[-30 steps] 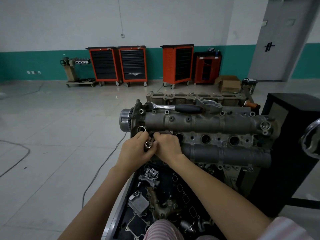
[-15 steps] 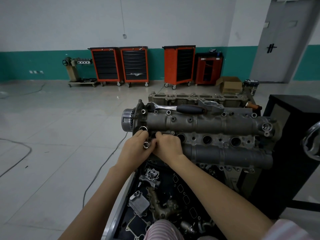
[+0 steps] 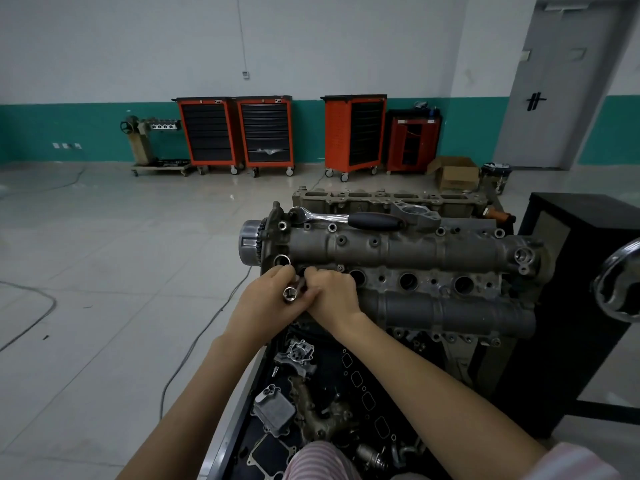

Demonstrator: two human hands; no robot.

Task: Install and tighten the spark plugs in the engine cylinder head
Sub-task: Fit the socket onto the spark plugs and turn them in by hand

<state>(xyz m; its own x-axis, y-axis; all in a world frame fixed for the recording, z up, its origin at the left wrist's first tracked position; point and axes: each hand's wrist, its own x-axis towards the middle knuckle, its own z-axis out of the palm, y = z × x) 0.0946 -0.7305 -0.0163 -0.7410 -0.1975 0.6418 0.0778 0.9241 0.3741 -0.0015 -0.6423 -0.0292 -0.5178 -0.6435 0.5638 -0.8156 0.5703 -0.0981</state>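
Note:
The grey cylinder head [image 3: 415, 252] lies across the stand with a row of spark plug holes along its middle. My left hand [image 3: 263, 303] and my right hand [image 3: 332, 296] meet over the leftmost hole, and both hold a chrome socket [image 3: 289, 294] whose open end points back at me. Whatever sits below the socket is hidden by my fingers. Three more holes [image 3: 408, 281] stand open to the right. A ratchet wrench [image 3: 360, 220] with a black grip lies on top of the head.
A black tray [image 3: 332, 393] below the head holds loose engine parts and gaskets. A black cabinet [image 3: 581, 271] stands to the right, with a chrome wheel [image 3: 620, 282] at the frame edge. Cables trail on the tiled floor. Orange tool carts [image 3: 239, 133] line the far wall.
My hands have stayed over the leftmost hole. The socket has shifted slightly between my fingers. The view has drifted a little.

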